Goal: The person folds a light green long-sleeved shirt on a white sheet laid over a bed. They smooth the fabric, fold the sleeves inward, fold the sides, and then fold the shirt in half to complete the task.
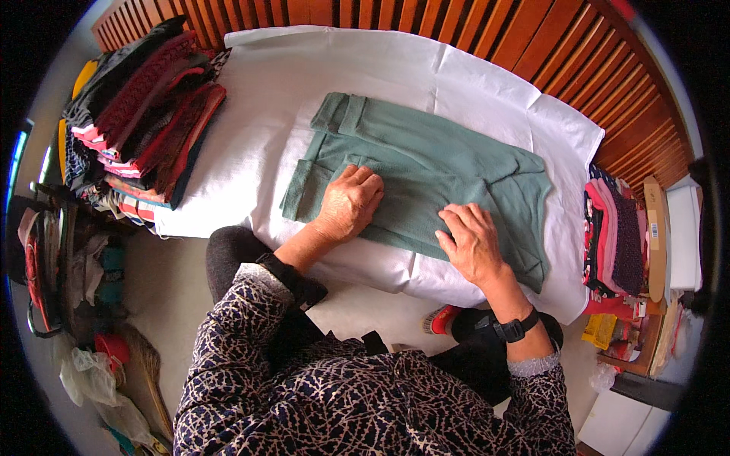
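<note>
A green garment [422, 165] lies spread on a white cloth [256, 114], with turned-back cuffs or folded ends at its left side. My left hand [353, 202] rests on the lower left part of the garment, fingers curled down onto the fabric; whether they pinch it cannot be told. My right hand [472, 242] is over the garment's lower edge, right of the middle, its fingers bent and slightly apart with nothing seen between them. Creases run through the fabric to the right of that hand.
Stacked folded clothes [148, 114] stand at the left end of the white cloth. More folded clothes [616, 233] lie at the right, beside a cardboard piece [655, 239]. A slatted wooden backrest [513, 40] runs along the far side. A broom [145, 359] lies lower left.
</note>
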`<state>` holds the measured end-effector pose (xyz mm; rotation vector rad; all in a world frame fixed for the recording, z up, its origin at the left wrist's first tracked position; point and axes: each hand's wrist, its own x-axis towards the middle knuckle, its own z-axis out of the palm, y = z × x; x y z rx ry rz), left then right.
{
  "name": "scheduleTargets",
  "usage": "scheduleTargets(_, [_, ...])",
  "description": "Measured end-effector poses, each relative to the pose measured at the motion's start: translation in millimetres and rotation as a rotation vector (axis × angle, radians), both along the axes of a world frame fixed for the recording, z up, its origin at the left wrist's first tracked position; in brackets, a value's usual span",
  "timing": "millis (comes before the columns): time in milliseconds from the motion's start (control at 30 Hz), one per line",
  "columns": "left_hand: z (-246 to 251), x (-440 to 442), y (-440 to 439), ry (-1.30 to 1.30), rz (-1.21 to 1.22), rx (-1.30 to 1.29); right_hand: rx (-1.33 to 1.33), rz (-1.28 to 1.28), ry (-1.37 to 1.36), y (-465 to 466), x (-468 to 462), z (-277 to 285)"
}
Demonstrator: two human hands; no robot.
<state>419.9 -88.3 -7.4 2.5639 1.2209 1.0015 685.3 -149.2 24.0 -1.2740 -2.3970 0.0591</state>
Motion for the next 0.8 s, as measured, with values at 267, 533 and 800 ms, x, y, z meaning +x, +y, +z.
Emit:
scheduleTargets(267, [-2.6,1.3,-0.9,0.041,0.020,-0.015,-0.003,0.089,0.101,-7.5,-3.4,-2.9])
scheduleTargets(533, [1.9,6.9,-3.0,0.035,0.039,0.026,0.061,-0.151,0.061,-9.5,36.2,-10.0])
scheduleTargets(800, [-1.1,8.2,-1.5,0.031,0.056,0.055,-0.095,-0.497,-0.089,-14.0,84.6,2.5])
